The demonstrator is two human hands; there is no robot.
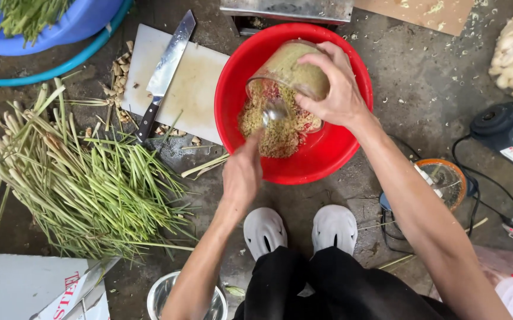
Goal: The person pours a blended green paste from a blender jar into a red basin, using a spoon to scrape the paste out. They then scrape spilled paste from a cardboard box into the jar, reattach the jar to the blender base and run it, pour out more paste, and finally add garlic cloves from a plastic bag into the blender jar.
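Down on the bare concrete floor [422,77], the biggest thing in view is the heap of green lemongrass stalks [84,184], spread loose at the person's left with their pale ends pointing toward the upper left. Above it sits a blue tub [84,21] holding more green stalks, its rim running out of the frame. Next in size is the red basin [327,154], round and shallow, set on the floor straight ahead of the person's two white shoes [298,228]. A mound of minced yellow-green paste [280,133], flecked with red, lies in the basin's middle. Just left of the basin is a white cutting board [194,89], with a steel cleaver [164,74] lying slantwise across its left edge, dark handle toward the person, and cut stalk ends scattered beside it. At the right a blue-grey blender motor base [508,127] stands with its black cord trailing, and an orange-rimmed lid lies nearer the person.

Over the basin the right hand [339,89] is closed around the base of a clear blender jar [289,74], tipped so its mouth faces down toward the mound; more paste clings inside it. The left hand [241,175] is wrapped around the handle of a metal spoon [275,111], whose bowl sits at the jar's mouth, touching the paste there.
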